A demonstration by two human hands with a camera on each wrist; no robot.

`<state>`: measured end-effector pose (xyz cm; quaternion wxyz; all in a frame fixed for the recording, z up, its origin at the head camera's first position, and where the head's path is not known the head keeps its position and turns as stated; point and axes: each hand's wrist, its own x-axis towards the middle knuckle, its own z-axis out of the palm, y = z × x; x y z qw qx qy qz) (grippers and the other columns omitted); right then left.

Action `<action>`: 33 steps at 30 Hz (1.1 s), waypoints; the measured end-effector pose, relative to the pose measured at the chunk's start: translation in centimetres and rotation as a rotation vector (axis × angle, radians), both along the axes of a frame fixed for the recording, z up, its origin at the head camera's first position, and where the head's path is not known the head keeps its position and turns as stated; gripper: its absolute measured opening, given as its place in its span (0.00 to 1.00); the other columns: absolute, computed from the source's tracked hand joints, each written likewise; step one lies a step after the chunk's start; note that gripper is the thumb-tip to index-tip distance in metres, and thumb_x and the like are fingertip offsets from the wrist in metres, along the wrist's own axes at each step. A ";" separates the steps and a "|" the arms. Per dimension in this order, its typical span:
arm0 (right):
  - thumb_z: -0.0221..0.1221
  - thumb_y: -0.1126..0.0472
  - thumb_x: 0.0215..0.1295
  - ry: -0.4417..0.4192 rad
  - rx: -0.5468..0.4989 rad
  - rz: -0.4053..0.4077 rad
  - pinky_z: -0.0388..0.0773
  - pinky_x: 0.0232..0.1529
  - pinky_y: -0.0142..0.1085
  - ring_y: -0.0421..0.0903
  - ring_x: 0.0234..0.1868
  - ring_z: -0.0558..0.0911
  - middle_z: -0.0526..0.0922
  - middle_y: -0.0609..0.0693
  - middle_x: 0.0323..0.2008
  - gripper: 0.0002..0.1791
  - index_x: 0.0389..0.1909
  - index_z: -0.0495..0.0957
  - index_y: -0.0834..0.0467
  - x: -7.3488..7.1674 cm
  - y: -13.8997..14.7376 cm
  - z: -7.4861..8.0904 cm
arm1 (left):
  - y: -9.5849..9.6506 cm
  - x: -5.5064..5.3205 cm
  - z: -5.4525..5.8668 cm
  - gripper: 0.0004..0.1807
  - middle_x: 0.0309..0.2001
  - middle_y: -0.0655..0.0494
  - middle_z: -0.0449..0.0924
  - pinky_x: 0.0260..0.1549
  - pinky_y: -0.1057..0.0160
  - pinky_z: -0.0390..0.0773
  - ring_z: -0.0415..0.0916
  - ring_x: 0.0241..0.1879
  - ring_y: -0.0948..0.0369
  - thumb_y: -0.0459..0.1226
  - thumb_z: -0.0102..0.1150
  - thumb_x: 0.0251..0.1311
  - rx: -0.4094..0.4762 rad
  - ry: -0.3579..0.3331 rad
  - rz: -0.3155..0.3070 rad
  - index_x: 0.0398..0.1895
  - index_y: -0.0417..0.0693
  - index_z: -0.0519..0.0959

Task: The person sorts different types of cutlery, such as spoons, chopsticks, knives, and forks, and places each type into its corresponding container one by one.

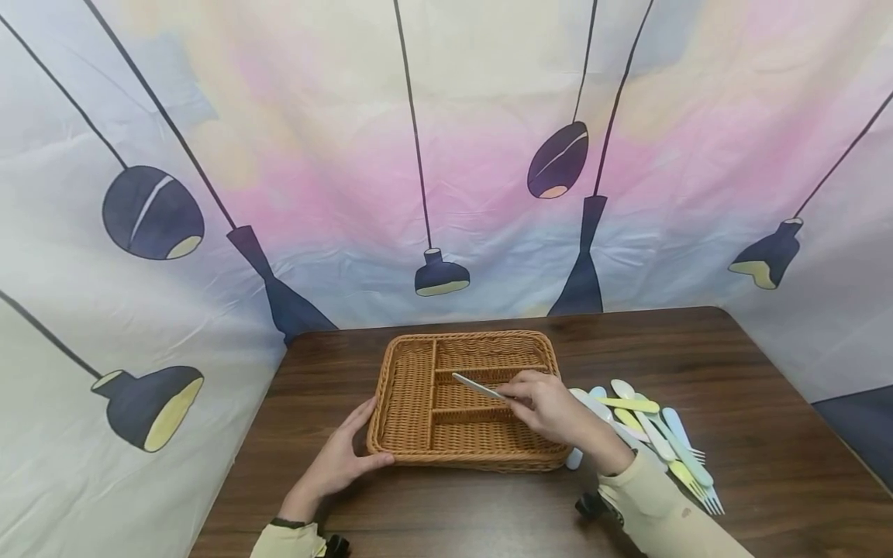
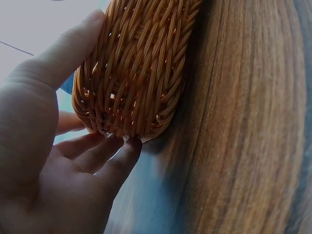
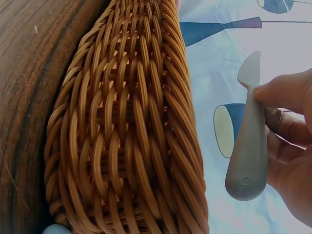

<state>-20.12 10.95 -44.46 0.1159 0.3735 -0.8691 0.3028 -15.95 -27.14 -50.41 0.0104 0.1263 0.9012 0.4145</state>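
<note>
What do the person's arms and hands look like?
The left hand and right hand are bare, with no gloves. The arms wear long, pale cream cloth sleeves; the right one has a small brownish spot. A thin black band circles the left wrist, and small, dark, blocky gadgets sit by both wrists.

Before you stands one table [image 1: 432,508], brown, wood-grained. Facing you behind it: one pastel curtain [image 1: 488,194], printed with dark hanging lamps [image 1: 443,274].
</note>
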 end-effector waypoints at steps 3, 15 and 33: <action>0.63 0.64 0.63 0.007 0.006 -0.005 0.71 0.22 0.23 0.32 0.28 0.72 0.83 0.45 0.38 0.11 0.46 0.86 0.54 0.0 -0.1 0.0 | 0.0 0.0 0.0 0.58 0.75 0.42 0.54 0.66 0.34 0.59 0.53 0.72 0.41 0.54 0.75 0.45 0.000 0.003 -0.003 0.77 0.50 0.53; 0.63 0.63 0.63 0.013 0.037 -0.031 0.71 0.23 0.23 0.33 0.28 0.73 0.83 0.46 0.38 0.11 0.46 0.86 0.54 0.2 -0.4 -0.3 | 0.0 0.0 -0.1 0.57 0.75 0.42 0.54 0.66 0.33 0.59 0.53 0.72 0.40 0.54 0.75 0.46 0.003 0.012 -0.006 0.77 0.51 0.53; 0.63 0.60 0.64 0.043 0.063 -0.008 0.74 0.27 0.25 0.35 0.31 0.76 0.83 0.46 0.40 0.12 0.47 0.86 0.56 0.6 -0.4 -0.5 | 0.0 0.1 0.1 0.58 0.75 0.41 0.52 0.66 0.32 0.59 0.52 0.72 0.40 0.55 0.74 0.45 -0.014 -0.014 0.005 0.77 0.52 0.53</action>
